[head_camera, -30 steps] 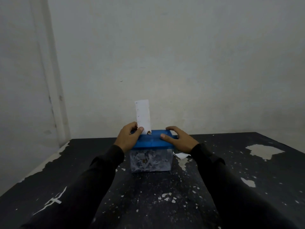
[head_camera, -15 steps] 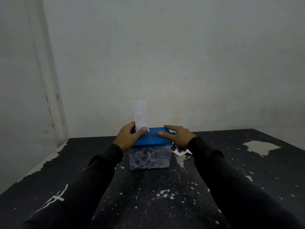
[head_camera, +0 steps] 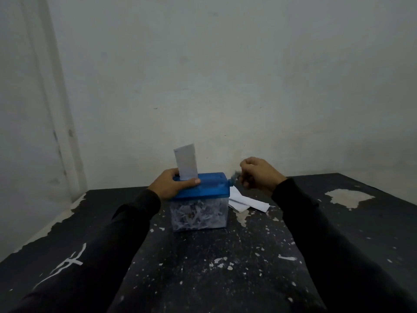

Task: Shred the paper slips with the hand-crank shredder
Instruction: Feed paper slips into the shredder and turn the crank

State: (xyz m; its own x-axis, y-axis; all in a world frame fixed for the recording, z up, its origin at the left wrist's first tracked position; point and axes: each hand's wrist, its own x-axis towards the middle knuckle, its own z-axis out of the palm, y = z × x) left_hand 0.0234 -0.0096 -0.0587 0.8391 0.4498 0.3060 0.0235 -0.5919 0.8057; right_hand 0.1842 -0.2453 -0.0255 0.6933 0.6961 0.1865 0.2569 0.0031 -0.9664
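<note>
Since a moment ago, the right hand (head_camera: pixel 259 175) has left the blue lid and gone to the crank (head_camera: pixel 235 178) on the right end of the shredder (head_camera: pixel 199 201); its fingers are curled around the blurred handle, just off the lid's right edge. Meanwhile the left hand (head_camera: pixel 172 185) has stayed on the left part of the lid, fingers wrapped over the far edge and thumb lying flat along the near side, touching the foot of the paper slip (head_camera: pixel 186 163). That slip stands upright in the slot on top, most of its length above the lid. Under the lid, the clear bin is packed with white shreds. Just beside the shredder on its right, a few more slips (head_camera: pixel 247 202) lie flat on the dark, chipped table (head_camera: pixel 225 279). Black sleeves cover both arms to the wrists.
</note>
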